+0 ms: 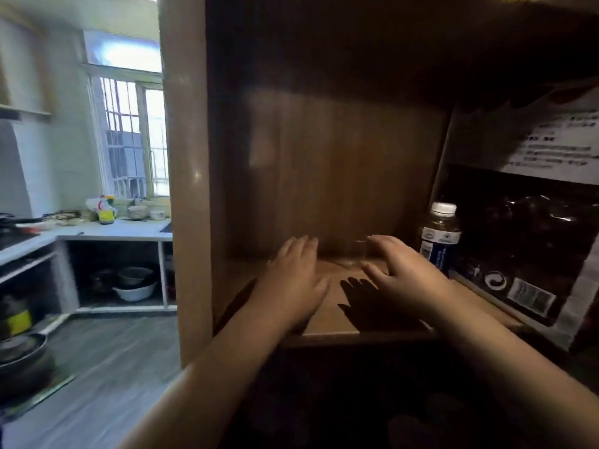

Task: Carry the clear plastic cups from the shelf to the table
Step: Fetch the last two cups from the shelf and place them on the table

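Far to my left runs the white kitchen counter (107,231), with a yellow-labelled bottle (107,211) and some bowls (138,211) under the barred window (129,134); pots (133,283) sit on the open rack beneath it. Next comes the wooden shelf (330,322), a deep brown compartment that I am reaching into with both arms.

My left hand (293,280) hovers flat above the shelf board, palm down, fingers loosely spread and holding nothing. Just right of it, toward the back of the compartment, stands a clear plastic cup (356,254) (hard to make out against the dark wood, and blurred), upright on the board. My right hand (402,273) is beside the cup, fingers spread and curved toward it; I cannot tell whether the fingertips touch it, but they are not closed around it.

Further right, a water bottle (439,238) with a white cap stands at the shelf's edge, against a dark printed carton (525,241).
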`<state>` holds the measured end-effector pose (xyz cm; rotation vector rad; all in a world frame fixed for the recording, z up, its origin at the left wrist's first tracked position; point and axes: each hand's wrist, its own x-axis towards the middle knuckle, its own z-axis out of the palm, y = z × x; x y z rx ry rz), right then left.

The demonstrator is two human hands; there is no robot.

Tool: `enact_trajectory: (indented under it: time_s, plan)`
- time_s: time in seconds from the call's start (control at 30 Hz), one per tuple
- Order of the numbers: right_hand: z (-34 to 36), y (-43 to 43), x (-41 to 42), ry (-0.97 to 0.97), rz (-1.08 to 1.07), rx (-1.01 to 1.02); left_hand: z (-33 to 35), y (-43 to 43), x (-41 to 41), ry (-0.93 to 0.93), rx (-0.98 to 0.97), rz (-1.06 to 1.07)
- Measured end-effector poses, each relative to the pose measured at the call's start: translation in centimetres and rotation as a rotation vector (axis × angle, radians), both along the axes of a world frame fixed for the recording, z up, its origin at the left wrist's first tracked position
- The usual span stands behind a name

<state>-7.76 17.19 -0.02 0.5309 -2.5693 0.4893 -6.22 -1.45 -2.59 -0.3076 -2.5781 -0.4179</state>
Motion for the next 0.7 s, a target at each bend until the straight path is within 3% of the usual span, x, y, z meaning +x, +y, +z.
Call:
enact_trajectory:
  time_s: [0.3,0.7]
  plan:
    - [-0.4,0.5,-8.7,-0.052,0.071,0.058,0.7,0.7,-3.7,-0.010,-0.028,0.100]
    - [-0.2,0.4,-10.6,-0.024,0.159,0.151,1.3,0.8,-4.8,-0.002,-0.071,0.142]
